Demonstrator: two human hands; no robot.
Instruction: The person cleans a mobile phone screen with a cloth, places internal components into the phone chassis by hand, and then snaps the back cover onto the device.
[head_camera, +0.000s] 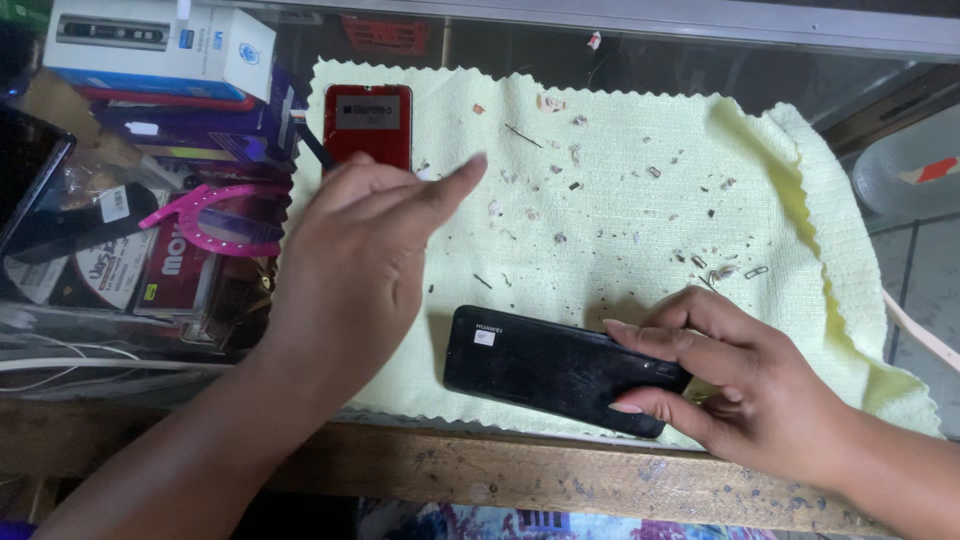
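Black phone (550, 370) face-down at the yellow cloth (620, 180)'s near edge | right hand (740, 385) pinches its end to steady it | left hand (365, 250) hovers open, gripping nothing | red phone panel (368, 122) parked at far-left corner, out of the way

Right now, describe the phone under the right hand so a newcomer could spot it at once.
Find the pale yellow cloth spread over the counter. At its near edge lies the black phone, flat and face down, with the right hand gripping its right end. Unlike the red phone part at the cloth's far left corner, it is glossy black.
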